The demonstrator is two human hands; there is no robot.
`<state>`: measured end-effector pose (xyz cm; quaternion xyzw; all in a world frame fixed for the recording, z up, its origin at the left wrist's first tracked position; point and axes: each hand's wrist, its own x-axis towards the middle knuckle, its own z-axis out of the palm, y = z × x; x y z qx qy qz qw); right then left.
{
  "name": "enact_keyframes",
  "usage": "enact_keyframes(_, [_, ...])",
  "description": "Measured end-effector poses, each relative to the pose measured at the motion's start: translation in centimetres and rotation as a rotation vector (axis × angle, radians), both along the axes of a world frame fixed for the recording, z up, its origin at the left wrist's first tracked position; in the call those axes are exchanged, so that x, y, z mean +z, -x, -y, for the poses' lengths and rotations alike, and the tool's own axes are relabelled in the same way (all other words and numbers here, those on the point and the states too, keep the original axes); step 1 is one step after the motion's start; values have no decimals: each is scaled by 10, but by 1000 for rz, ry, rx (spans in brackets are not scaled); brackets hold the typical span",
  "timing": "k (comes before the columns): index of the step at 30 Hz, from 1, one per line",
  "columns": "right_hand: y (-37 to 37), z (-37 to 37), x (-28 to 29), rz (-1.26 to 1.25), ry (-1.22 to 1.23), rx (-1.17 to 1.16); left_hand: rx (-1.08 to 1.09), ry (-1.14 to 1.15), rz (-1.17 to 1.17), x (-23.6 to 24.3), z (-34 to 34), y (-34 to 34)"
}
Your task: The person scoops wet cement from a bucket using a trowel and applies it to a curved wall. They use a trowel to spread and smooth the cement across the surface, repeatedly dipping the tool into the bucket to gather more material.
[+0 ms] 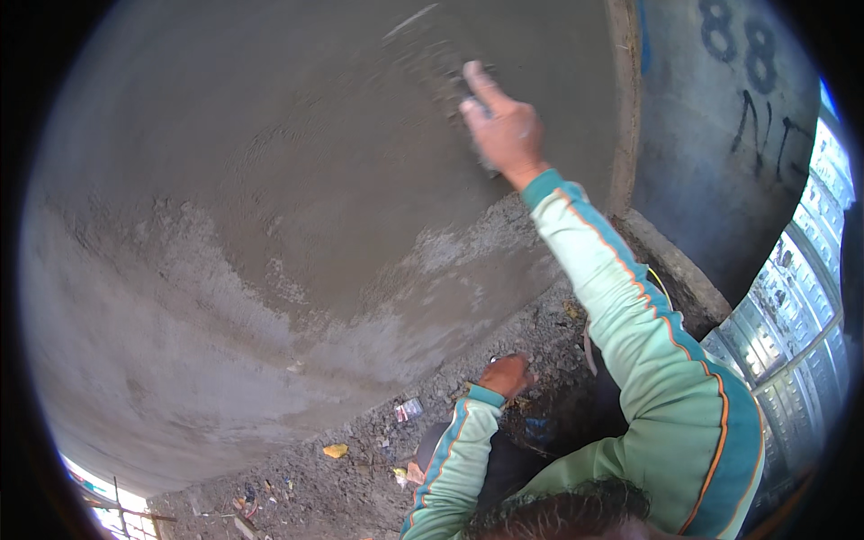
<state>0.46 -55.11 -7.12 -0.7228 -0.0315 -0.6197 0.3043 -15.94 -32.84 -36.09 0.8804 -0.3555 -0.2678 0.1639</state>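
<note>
Mint-green long sleeves (630, 297), teal cuffs & side panels, thin orange piping, dark trousers (504, 463), bare hands.

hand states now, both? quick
Left hand: low by the rubble ground, grip cannot be told.
Right hand: pressed on the wet plaster wall, forefinger out; grip unclear.

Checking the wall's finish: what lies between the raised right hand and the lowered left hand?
In the head view, smooth wet plaster below the right hand, then a rough patchy band, then gravel floor by the left hand.
</note>
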Motion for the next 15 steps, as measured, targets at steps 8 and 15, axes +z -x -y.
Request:
enact_keyframes(8, [-35, 176, -190, -159, -687, 72, 5, -67, -95, -4, 36, -9])
enact_keyframes(15, [6, 82, -301, -45, -1741, 769, 40, -148, -141, -13, 52, -2])
